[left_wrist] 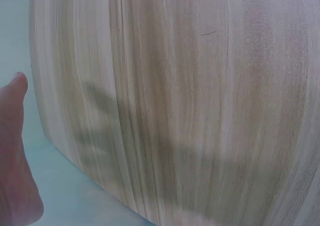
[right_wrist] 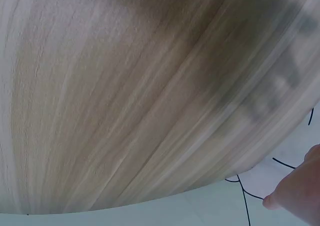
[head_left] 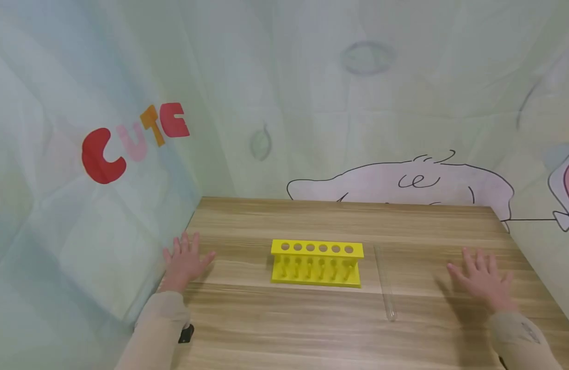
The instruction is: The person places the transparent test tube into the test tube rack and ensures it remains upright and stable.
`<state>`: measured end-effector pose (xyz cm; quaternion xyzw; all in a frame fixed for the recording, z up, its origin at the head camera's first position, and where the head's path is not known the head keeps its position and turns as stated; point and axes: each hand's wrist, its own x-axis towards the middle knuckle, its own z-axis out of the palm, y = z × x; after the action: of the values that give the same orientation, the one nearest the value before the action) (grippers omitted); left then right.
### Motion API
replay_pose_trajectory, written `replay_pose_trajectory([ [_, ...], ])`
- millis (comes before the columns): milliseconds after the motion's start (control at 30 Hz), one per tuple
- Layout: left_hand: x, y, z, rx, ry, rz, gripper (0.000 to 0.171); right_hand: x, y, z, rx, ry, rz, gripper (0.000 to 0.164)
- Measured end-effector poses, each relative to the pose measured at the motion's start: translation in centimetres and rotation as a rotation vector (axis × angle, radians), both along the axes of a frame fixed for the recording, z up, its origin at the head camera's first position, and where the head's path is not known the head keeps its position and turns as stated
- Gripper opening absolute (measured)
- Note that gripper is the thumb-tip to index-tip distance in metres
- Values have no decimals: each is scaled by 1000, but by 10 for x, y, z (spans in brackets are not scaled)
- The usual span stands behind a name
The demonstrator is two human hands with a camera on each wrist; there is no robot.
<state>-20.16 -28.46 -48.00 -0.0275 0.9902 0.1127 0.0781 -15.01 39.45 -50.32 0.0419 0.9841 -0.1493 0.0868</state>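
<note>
In the head view a yellow test tube rack (head_left: 316, 262) stands at the middle of the table, with a row of several round holes on top and pegs below. To its right lies a clear glass test tube (head_left: 385, 282), its rounded end toward me. My left hand (head_left: 184, 262) is at the table's left edge, fingers spread, holding nothing. My right hand (head_left: 485, 280) hovers over the right side with fingers spread, its shadow on the wood. Both wrist views show only part of the left hand (left_wrist: 15, 156) and the right hand (right_wrist: 297, 188), with bare wood.
The wooden table (head_left: 247, 329) meets a printed cloth backdrop (head_left: 275, 92) at the back and both sides. Red, pink and orange letters (head_left: 104, 156) are on the left cloth. A small black object (head_left: 186, 334) shows by the left sleeve.
</note>
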Motion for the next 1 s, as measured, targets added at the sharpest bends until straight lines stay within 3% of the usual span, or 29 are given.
replay_pose_trajectory([
  [233,4,2,-8,-30,41,4,84,3,-6,-8,-25,-1,21,81],
  [567,4,6,-16,-58,30,-2,83,3,-21,-16,-34,15,40,79],
  [1000,1,19,-13,-37,60,-37,84,-2,-36,-11,-28,103,38,81],
])
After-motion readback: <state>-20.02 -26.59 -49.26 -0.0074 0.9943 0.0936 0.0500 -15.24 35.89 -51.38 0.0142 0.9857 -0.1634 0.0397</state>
